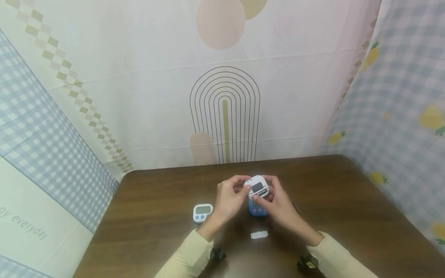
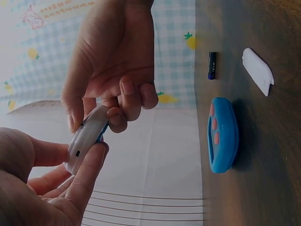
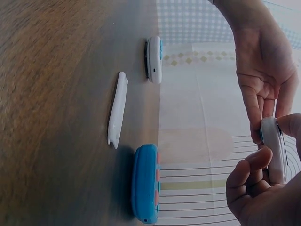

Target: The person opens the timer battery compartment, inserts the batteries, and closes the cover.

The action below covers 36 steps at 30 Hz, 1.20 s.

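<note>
Two hands held one white timer (image 1: 257, 187) above the table (image 1: 347, 216): the left hand (image 1: 228, 199) and the right hand (image 1: 281, 203) each pinched its rim with curled fingers (image 2: 89, 162). Directly beneath the fingers lay a blue timer (image 1: 256, 209); nearer the wrists lay a white cover (image 1: 259, 234), left of the left hand a second white timer (image 1: 202, 212). A battery (image 2: 212, 65) lay beyond the right hand. The held timer was rounded, with a dark screen whose digits were unreadable.
</note>
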Each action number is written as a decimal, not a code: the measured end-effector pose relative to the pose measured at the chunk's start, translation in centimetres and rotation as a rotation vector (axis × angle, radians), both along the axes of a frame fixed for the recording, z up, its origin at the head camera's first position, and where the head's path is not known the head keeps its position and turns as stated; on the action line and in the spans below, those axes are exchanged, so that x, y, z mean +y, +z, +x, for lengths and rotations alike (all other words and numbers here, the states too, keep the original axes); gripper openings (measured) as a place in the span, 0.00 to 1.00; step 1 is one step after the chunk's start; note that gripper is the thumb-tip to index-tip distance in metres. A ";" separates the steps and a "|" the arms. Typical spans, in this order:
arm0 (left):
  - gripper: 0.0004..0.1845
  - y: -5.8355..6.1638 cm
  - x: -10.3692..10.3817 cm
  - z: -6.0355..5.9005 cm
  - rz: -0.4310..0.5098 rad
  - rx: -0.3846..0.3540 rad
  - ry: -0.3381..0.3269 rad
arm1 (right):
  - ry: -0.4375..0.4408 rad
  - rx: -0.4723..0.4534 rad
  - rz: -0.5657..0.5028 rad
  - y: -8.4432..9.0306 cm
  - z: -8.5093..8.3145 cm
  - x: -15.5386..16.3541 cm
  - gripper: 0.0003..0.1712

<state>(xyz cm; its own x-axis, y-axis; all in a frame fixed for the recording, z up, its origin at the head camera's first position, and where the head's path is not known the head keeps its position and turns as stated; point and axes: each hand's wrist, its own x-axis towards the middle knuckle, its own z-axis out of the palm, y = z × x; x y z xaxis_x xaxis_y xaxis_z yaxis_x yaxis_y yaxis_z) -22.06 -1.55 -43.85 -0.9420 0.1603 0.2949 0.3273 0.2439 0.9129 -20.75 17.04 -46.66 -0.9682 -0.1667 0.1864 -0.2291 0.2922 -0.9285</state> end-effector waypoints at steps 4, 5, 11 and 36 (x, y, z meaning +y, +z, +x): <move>0.11 0.0 0.0 0.0 0.004 0.002 -0.006 | -0.007 -0.009 -0.003 0.1 0.0 0.0 0.38; 0.11 0.0 0.0 0.0 0.005 0.000 -0.008 | -0.007 -0.012 -0.007 0.1 0.0 0.0 0.38; 0.11 -0.2 -0.1 -0.1 0.018 -0.005 -0.016 | 0.023 -0.029 -0.066 0.0 0.0 0.1 0.40; 0.10 -0.2 -0.2 -0.1 0.016 0.041 -0.016 | 0.033 -0.143 -0.107 0.5 0.0 0.1 0.40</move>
<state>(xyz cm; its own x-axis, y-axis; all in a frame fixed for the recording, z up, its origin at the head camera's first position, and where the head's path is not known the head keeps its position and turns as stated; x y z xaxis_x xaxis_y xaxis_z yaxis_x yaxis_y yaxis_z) -22.20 -1.73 -44.03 -0.9264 0.1700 0.3360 0.3684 0.2243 0.9022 -20.75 17.14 -46.15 -0.9804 -0.1858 0.0659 -0.1007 0.1846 -0.9776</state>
